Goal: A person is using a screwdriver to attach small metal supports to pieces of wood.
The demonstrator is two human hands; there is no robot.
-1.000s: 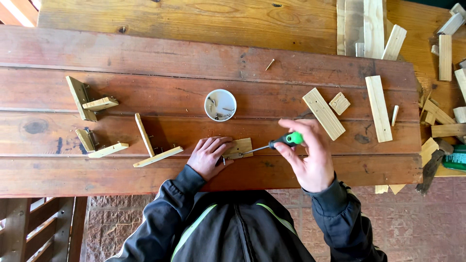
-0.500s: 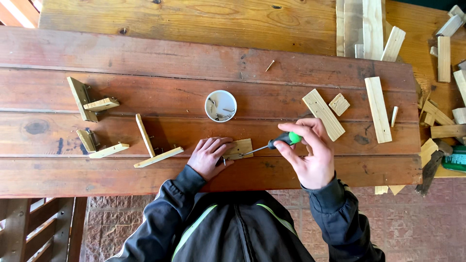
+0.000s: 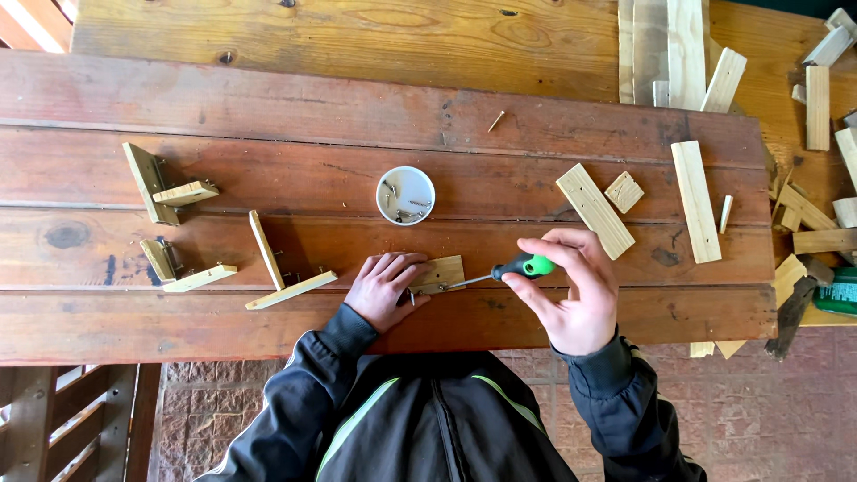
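Head view, looking straight down: I see my left hand (image 3: 384,287) pressing flat on a small wooden block (image 3: 439,273) at the near edge of the red-brown plank worktop (image 3: 268,107), its fingers spread over the block's left end rather than closed around it. My right hand (image 3: 571,290) has its fingers clenched on a screwdriver with a black and green handle (image 3: 527,266), its metal tip touching the block's right side. Just beyond the block stands a small white round cup holding screws (image 3: 405,195). Joined wooden L-shaped pieces (image 3: 277,277) lie to the left, and loose wood offcuts (image 3: 595,210) lie to the right.
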